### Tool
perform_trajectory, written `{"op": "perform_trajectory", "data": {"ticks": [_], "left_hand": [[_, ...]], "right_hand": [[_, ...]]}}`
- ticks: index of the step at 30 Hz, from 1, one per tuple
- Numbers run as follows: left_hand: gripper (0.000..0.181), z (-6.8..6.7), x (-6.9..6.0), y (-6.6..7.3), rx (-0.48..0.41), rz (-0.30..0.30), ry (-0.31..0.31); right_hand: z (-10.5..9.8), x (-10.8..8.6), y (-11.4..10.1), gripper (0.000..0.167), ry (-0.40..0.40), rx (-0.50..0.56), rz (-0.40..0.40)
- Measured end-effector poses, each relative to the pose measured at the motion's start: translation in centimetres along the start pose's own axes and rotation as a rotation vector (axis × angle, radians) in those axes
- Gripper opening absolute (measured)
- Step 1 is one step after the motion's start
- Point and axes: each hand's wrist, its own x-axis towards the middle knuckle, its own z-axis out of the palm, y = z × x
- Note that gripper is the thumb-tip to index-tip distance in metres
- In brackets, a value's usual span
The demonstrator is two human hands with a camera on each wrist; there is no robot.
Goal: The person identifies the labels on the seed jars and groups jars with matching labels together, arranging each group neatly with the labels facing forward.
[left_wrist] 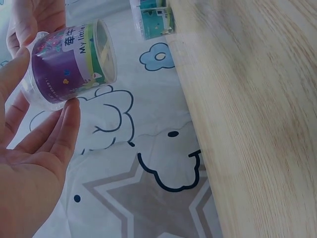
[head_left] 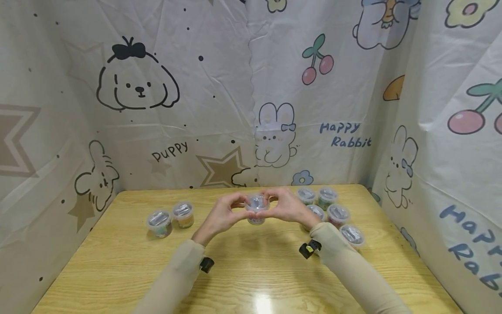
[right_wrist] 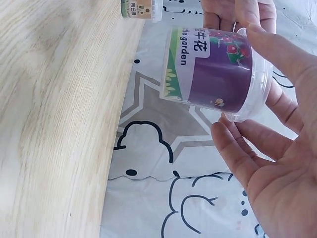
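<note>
A clear plastic tub [head_left: 256,220] with a lid is held up over the far middle of the table. In the right wrist view its purple label [right_wrist: 218,79] shows flowers and the words "little garden". My left hand [head_left: 227,212] grips the lid's rim from the left, thumb on the near side and fingers on the far side. Opposite it, my right hand [head_left: 288,207] grips the same rim from the right. Both wrist views show the tub lying sideways in the picture, with fingers and thumbs around its lid end.
To the left stand two lidded tubs, one with a greenish label [head_left: 159,223] and one with an orange label [head_left: 183,213]. Several similar tubs [head_left: 338,214] cluster at the right, partly behind my right forearm. A printed curtain [head_left: 223,87] surrounds the wooden table [head_left: 235,270].
</note>
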Motion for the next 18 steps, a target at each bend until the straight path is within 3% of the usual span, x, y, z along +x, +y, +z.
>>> {"op": "perform_trajectory", "data": {"ticks": [18], "left_hand": [[0.021,1.1,0.3,0.3,0.008,-0.021,-0.04]], "right_hand": [[-0.9,0.0,0.7,0.036,-0.074,-0.065,-0.06]]}}
